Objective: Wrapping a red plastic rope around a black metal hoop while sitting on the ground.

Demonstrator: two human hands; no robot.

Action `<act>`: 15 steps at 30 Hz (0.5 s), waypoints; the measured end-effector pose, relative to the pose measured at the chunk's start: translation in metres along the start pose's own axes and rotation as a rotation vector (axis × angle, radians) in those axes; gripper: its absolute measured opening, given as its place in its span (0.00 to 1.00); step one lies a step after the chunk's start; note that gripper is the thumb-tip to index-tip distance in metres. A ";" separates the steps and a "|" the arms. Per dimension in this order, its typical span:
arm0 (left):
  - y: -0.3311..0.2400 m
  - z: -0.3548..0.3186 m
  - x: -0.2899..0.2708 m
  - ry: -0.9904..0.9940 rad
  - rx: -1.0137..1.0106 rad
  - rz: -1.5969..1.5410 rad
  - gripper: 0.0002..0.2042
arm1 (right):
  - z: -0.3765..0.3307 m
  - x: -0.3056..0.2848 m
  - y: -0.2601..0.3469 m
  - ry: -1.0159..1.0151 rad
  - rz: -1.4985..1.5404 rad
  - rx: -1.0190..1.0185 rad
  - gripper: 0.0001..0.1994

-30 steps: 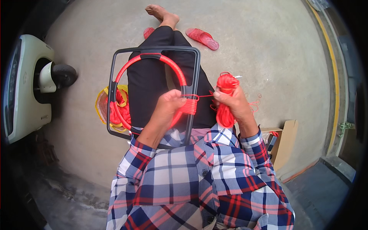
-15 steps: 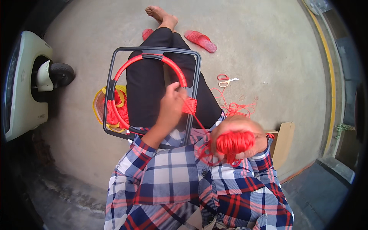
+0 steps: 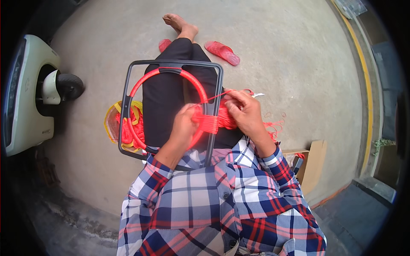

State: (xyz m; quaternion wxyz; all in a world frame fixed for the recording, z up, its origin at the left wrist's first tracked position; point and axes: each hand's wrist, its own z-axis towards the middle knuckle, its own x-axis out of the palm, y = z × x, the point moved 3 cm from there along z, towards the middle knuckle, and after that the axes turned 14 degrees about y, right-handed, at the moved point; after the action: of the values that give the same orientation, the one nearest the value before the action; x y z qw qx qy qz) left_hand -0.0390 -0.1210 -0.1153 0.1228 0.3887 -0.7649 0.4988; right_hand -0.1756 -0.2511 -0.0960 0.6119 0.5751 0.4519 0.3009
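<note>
- Scissors [image 3: 258,94] mostly hidden behind right hand [image 3: 247,113]; red bundle [image 3: 226,118] partly covered too.
- White vehicle [image 3: 32,106] cut off at left rim; small side marking [image 3: 46,129] unreadable.
- Left hand [image 3: 183,124] curled at cord-wrapped right side of black frame [image 3: 175,63]; fingertips unclear, can't tell grip.
- Right thumb and fingers pinch red cord [image 3: 213,97].
- Frame lies over lap [image 3: 164,115].

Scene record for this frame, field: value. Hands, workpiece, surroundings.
workpiece: black rectangular frame with black inner ring partly wrapped in red cord, over dark-trousered legs
left hand: at the ring's right side, exact grip unclear
right hand: pinching a thin red strand
left of legs: yellow-trimmed bag with red contents
right of legs: red-handled scissors, brown cardboard box
ahead: two red slippers
</note>
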 end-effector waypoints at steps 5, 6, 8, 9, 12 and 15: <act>-0.022 -0.023 0.013 -0.260 0.660 1.112 0.10 | 0.003 0.020 0.043 -0.167 -0.631 -0.240 0.24; -0.019 -0.025 0.016 -0.212 0.628 1.129 0.09 | 0.009 0.028 0.045 -0.121 -0.635 -0.231 0.27; -0.021 -0.027 0.020 -0.185 0.677 1.130 0.09 | 0.016 0.032 0.038 0.014 -0.547 -0.213 0.27; -0.021 -0.028 0.020 -0.161 0.727 1.126 0.09 | 0.020 0.036 0.032 0.152 -0.461 -0.194 0.27; -0.017 -0.025 0.013 -0.088 0.728 0.945 0.09 | 0.020 0.028 0.023 0.178 -0.367 -0.222 0.24; -0.014 -0.020 0.010 -0.027 0.566 0.569 0.10 | 0.016 0.024 0.021 0.124 -0.265 -0.222 0.21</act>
State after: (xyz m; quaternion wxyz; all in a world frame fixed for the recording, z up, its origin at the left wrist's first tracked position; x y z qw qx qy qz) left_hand -0.0397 -0.1107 -0.0911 -0.1423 0.1861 -0.6757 0.6989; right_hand -0.1480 -0.2332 -0.0811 0.6769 0.4199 0.5247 0.3004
